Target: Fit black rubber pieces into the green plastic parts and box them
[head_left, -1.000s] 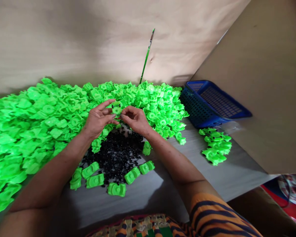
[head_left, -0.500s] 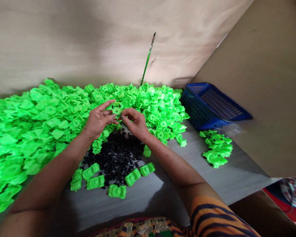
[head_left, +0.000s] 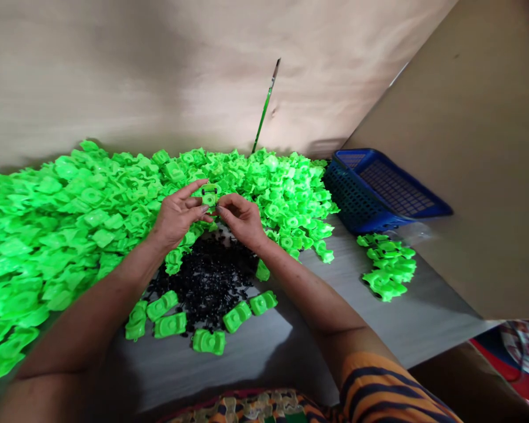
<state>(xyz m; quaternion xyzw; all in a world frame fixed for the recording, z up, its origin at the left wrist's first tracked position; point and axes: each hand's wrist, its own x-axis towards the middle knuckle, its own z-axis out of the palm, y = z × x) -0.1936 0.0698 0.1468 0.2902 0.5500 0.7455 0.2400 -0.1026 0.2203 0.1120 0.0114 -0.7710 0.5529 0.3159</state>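
View shifted | left hand point(head_left: 173, 218): grip clamped on car point(head_left: 210, 198) | right hand point(head_left: 242, 220): pinched at its edge | black parts point(head_left: 209, 282) near (basket point(head_left: 357, 198) rightward)

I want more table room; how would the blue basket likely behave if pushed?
The blue basket is probably light for its size, given its openwork walls. It would probably keep its shape, as its rim looks continuous and unbent.

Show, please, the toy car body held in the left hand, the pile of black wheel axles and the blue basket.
Toy car body point(head_left: 209, 199): head view, middle of its green shell.
Pile of black wheel axles point(head_left: 203, 273): head view, its middle.
Blue basket point(head_left: 350, 195): head view, perforated side wall.
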